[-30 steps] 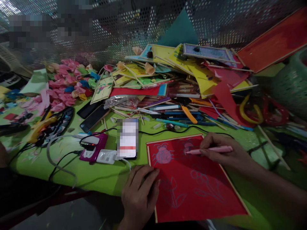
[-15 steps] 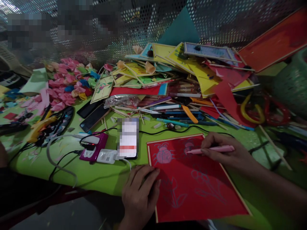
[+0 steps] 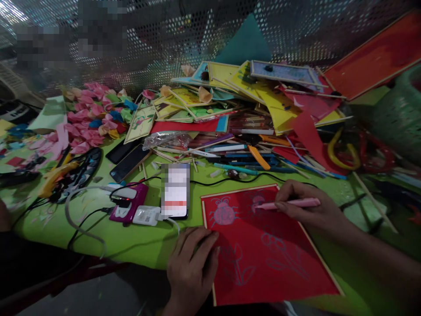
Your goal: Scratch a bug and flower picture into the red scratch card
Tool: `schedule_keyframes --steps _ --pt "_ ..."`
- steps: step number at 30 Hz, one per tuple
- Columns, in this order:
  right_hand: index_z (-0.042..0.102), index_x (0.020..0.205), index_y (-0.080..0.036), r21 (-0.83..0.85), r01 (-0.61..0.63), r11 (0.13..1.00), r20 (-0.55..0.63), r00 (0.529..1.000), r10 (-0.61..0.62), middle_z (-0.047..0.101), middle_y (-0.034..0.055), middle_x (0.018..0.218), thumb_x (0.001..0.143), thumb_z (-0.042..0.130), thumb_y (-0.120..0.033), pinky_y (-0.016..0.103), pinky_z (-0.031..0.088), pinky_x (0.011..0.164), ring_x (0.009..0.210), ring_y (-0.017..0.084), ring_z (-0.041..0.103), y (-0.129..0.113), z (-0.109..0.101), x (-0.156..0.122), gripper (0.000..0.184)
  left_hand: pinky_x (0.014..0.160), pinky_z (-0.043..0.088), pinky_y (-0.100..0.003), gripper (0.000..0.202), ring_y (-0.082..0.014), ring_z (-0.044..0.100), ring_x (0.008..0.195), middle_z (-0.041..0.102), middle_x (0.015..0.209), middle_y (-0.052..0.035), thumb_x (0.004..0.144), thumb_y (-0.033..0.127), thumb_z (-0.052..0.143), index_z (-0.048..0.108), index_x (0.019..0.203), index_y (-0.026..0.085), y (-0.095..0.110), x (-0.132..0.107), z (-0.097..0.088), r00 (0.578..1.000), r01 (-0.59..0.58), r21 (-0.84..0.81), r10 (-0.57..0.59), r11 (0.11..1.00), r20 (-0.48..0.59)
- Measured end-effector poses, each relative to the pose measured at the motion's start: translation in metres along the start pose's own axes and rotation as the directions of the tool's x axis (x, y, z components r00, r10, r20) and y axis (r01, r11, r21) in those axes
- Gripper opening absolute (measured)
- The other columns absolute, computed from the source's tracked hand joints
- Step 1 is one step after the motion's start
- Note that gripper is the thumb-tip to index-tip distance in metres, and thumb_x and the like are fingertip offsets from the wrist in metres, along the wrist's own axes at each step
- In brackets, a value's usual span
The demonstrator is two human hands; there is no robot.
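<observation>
Red card point(image 3: 263, 283), bordered by pale sticks, lies at the front edge of the green worktop point(image 3: 138, 245). Left of it along that edge sit a purple power socket point(image 3: 140, 193), then a lit phone point(image 3: 176, 188). The left hand point(image 3: 192, 261) rests bent-fingered at the card's left border; whether it grips, I cannot tell. The right hand point(image 3: 319, 217) pinches a pink pen point(image 3: 302, 202), tip at the smaller bug drawing point(image 3: 258, 200).

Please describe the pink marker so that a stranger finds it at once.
On the green table, find the red sheet edged with pale strips. Near its far right corner, the right hand holds the pink marker. Unlike the pens piled behind, this one is held.
</observation>
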State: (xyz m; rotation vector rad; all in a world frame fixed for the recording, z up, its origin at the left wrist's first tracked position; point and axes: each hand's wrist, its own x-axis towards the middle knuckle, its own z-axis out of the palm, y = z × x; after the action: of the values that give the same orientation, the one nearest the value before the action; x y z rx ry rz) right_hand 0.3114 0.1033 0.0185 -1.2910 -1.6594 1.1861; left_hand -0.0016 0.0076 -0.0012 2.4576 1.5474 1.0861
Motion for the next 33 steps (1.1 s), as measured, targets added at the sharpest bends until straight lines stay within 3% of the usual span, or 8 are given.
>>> schedule_keyframes --steps 33 --pt "0.068 0.077 -0.020 -0.011 -0.013 1.000 0.051 0.999 0.013 0.064 0.0011 0.069 0.090 0.076 -0.048 0.028 0.039 0.057 0.062 0.016 0.052 0.0013 -0.0019 -0.0007 0.031 0.094 0.056 -0.033 0.025 -0.0193 0.067 0.101 0.074 0.107 -0.0068 0.097 0.012 0.062 0.074 0.117 0.020 -0.0004 -0.0005 -0.0001 1.000 0.011 0.014 -0.012 1.000 0.009"
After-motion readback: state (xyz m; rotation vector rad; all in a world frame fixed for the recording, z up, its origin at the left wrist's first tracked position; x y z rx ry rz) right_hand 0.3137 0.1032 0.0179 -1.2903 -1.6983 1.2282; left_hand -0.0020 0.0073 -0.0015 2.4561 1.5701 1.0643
